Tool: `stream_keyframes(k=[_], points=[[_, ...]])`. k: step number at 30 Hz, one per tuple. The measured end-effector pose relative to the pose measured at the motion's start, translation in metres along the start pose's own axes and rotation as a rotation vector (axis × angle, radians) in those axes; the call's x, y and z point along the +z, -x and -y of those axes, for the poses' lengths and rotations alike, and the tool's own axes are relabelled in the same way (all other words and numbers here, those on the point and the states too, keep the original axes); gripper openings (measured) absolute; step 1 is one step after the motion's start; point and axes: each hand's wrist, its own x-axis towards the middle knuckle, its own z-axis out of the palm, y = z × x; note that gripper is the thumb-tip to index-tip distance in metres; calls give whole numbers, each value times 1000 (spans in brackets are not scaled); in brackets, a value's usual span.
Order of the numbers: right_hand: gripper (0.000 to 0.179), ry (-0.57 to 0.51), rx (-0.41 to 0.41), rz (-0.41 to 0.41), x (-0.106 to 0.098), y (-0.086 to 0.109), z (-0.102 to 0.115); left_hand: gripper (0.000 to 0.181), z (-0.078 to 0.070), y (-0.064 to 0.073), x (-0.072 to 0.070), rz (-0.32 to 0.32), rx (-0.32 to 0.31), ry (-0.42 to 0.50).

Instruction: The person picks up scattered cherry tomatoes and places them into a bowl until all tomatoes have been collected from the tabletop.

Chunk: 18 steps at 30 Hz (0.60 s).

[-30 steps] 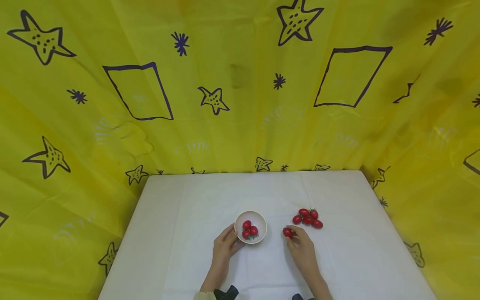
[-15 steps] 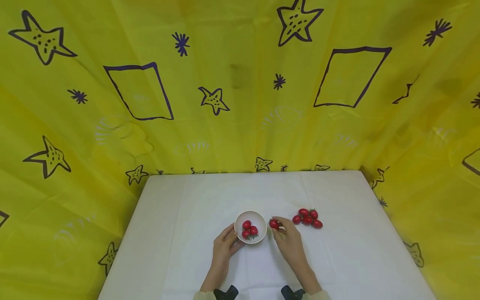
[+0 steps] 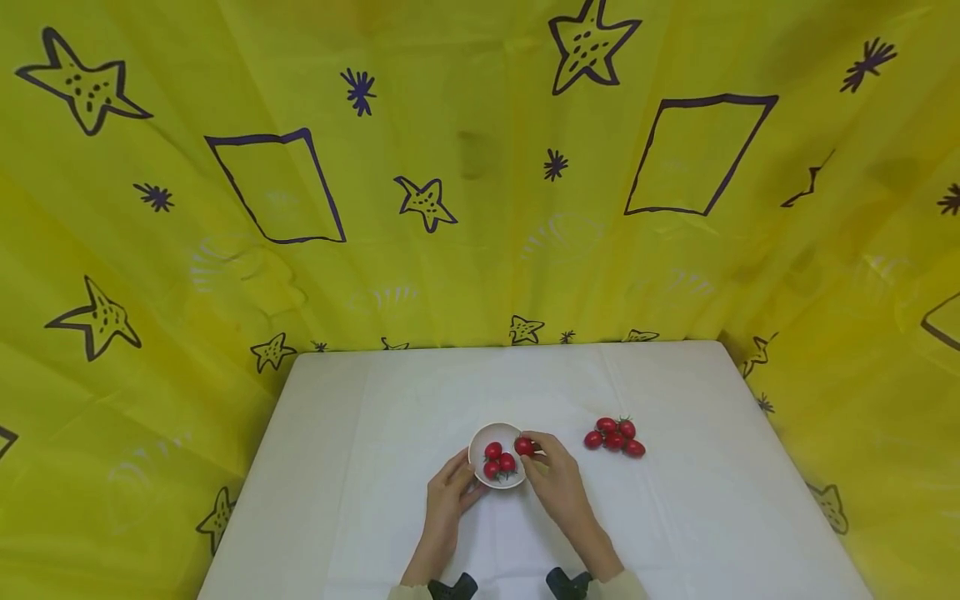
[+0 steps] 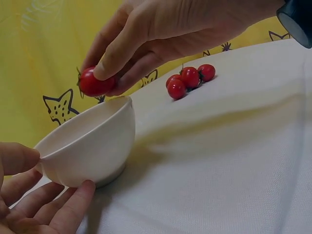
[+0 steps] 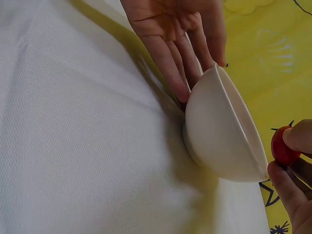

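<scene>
A white bowl (image 3: 498,432) stands on the table with three cherry tomatoes (image 3: 507,462) inside. My left hand (image 3: 447,492) holds it from the left; in the left wrist view the thumb lies at the rim and the fingers (image 4: 73,207) touch the lower side. Over the bowl's right rim, my right hand (image 3: 558,483) pinches another cherry tomato (image 4: 94,83) between thumb and fingers, its green stem end pointing away from the hand. The right wrist view also shows this tomato (image 5: 284,146) beside the rim, while the bowl's inside is mostly hidden there.
To the right of the bowl lies a cluster of several cherry tomatoes (image 3: 615,441) on the white-covered table (image 3: 405,392). A yellow curtain (image 3: 465,275) with drawn stars and frames rises along the table's back and sides. Dark devices (image 3: 567,583) sit at both wrists.
My right hand has moved left with its cherry tomato, from beside the cluster to over the bowl's right rim. The left hand and the bowl have stayed in place.
</scene>
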Motion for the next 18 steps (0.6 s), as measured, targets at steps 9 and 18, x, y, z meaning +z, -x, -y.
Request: stream_keyframes(k=[9, 18], points=[[39, 106, -93, 65, 11, -1, 2, 52, 1, 1, -1, 12, 9, 21], [36, 300, -136, 165, 20, -7, 4, 52, 0, 1, 0, 14, 11, 16]])
